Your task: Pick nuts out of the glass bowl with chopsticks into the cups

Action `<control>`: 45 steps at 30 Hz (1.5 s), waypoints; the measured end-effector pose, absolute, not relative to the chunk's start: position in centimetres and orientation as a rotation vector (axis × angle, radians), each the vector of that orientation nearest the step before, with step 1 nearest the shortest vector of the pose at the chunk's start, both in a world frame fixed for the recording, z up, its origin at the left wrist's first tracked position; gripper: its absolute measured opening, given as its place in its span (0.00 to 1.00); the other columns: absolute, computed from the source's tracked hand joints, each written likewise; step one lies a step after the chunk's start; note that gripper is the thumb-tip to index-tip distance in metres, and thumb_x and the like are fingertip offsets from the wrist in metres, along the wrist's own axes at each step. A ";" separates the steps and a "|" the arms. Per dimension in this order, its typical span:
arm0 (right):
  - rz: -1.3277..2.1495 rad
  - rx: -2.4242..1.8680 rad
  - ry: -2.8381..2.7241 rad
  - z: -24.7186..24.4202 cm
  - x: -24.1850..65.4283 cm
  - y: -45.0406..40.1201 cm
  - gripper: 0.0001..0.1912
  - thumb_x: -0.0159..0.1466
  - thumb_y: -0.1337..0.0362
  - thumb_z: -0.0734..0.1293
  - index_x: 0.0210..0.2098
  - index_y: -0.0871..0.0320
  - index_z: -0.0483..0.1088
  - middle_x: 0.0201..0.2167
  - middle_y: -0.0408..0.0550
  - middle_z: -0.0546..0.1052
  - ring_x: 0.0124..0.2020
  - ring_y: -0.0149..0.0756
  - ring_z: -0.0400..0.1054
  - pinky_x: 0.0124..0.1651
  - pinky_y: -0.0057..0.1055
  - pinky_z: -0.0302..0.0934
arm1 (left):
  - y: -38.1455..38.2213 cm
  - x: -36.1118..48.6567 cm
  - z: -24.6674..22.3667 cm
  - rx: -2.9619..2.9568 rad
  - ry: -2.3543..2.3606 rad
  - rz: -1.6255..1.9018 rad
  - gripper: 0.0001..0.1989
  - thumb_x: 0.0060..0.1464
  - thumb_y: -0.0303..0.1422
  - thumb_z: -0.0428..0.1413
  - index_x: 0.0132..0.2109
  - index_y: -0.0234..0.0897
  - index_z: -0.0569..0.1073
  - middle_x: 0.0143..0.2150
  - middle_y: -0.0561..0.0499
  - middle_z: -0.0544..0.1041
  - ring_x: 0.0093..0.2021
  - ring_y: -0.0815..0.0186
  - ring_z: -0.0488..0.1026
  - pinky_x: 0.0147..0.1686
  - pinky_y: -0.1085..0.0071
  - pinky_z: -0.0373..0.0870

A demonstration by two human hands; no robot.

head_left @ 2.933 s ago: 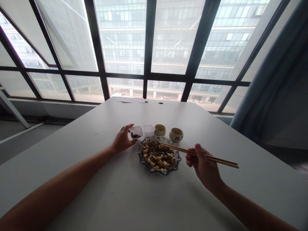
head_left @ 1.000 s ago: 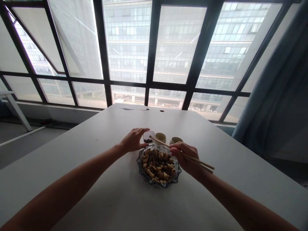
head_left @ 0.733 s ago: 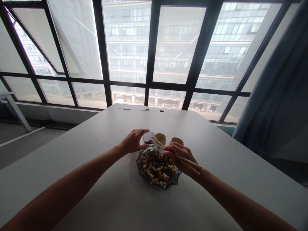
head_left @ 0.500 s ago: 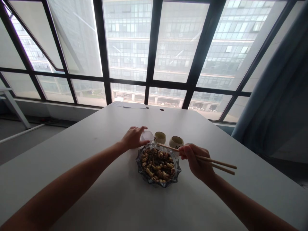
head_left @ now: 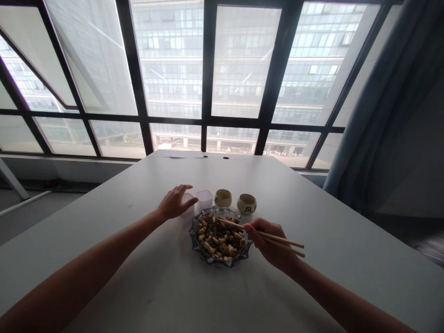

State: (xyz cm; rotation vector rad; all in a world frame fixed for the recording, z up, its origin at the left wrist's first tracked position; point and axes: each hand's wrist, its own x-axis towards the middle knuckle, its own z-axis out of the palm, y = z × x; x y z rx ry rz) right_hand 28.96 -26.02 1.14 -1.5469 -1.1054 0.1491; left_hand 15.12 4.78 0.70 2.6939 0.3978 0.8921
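My left hand (head_left: 174,202) is curved around a small translucent plastic cup (head_left: 188,198), which it partly hides. Beside that cup stands a second translucent cup (head_left: 204,199). In my right hand (head_left: 272,238) is a pair of wooden chopsticks (head_left: 284,241), their tips reaching over the glass bowl (head_left: 222,264). The scalloped bowl contains a mix of peanuts in their shells (head_left: 209,248) and darker small pieces, perhaps nuts or seeds. I cannot make out anything between the chopstick tips.
Two cream ceramic cups with dark characters, a left one (head_left: 223,198) and a right one (head_left: 247,204), stand behind the bowl. Paper (head_left: 180,154) lies at the far end of the white table (head_left: 138,194). A blue curtain (head_left: 360,129) hangs at the right, by large windows.
My left hand has shifted left with one translucent cup, and the second cup now shows apart from it. The chopstick tips have lowered from the far rim toward the bowl's contents.
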 end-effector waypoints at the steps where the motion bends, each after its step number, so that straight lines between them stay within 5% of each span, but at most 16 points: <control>1: 0.190 -1.535 -1.095 1.1 28.9 -26.0 0.24 0.60 0.44 0.70 0.22 0.58 0.71 0.14 0.43 0.70 0.15 0.29 0.61 0.17 0.25 0.55 | 5.0 14.8 0.2 2.632 0.418 0.912 0.34 0.57 0.59 0.47 0.55 0.35 0.70 0.55 0.36 0.75 0.53 0.49 0.74 0.52 0.48 0.70; 7: 0.344 -1.451 -0.952 2.1 29.6 -26.6 0.27 0.58 0.39 0.69 0.22 0.59 0.72 0.14 0.45 0.72 0.13 0.28 0.61 0.15 0.24 0.54 | 5.3 13.9 -2.6 2.385 0.479 0.975 0.36 0.57 0.60 0.46 0.59 0.35 0.64 0.58 0.37 0.73 0.57 0.51 0.71 0.52 0.54 0.71; 11: 0.338 -1.398 -0.836 2.5 30.2 -27.0 0.30 0.56 0.37 0.69 0.19 0.59 0.72 0.09 0.44 0.69 0.10 0.29 0.59 0.12 0.24 0.53 | 4.9 13.8 -2.9 2.357 0.520 0.974 0.38 0.55 0.60 0.49 0.61 0.36 0.63 0.56 0.37 0.73 0.48 0.53 0.75 0.44 0.57 0.73; 22: 0.496 -1.527 -1.081 1.8 28.1 -27.1 0.27 0.58 0.41 0.70 0.20 0.59 0.73 0.12 0.44 0.70 0.12 0.27 0.59 0.15 0.23 0.51 | 4.4 13.4 -2.6 2.471 0.573 0.798 0.38 0.53 0.57 0.54 0.61 0.36 0.62 0.35 0.48 0.77 0.33 0.59 0.76 0.36 0.63 0.71; 29: 0.144 -1.527 -1.088 1.9 28.2 -27.3 0.26 0.62 0.43 0.68 0.20 0.59 0.73 0.13 0.44 0.70 0.13 0.27 0.60 0.15 0.23 0.53 | 4.3 13.4 -2.7 2.471 0.568 0.803 0.37 0.52 0.55 0.56 0.61 0.36 0.62 0.35 0.48 0.77 0.33 0.60 0.75 0.36 0.64 0.71; 38: 0.589 -1.533 -0.962 1.8 27.5 -26.6 0.29 0.54 0.37 0.70 0.22 0.60 0.73 0.11 0.43 0.69 0.09 0.24 0.55 0.11 0.21 0.46 | 4.4 13.4 -3.0 2.477 0.529 0.815 0.36 0.52 0.54 0.56 0.61 0.36 0.63 0.35 0.48 0.78 0.35 0.58 0.76 0.39 0.62 0.72; 45: 0.217 -1.594 -0.937 1.1 28.2 -26.9 0.27 0.58 0.40 0.70 0.21 0.60 0.73 0.14 0.45 0.71 0.12 0.25 0.59 0.14 0.22 0.52 | 4.1 13.4 -2.8 2.510 0.515 0.830 0.36 0.52 0.53 0.56 0.61 0.36 0.63 0.41 0.44 0.79 0.40 0.55 0.77 0.42 0.60 0.73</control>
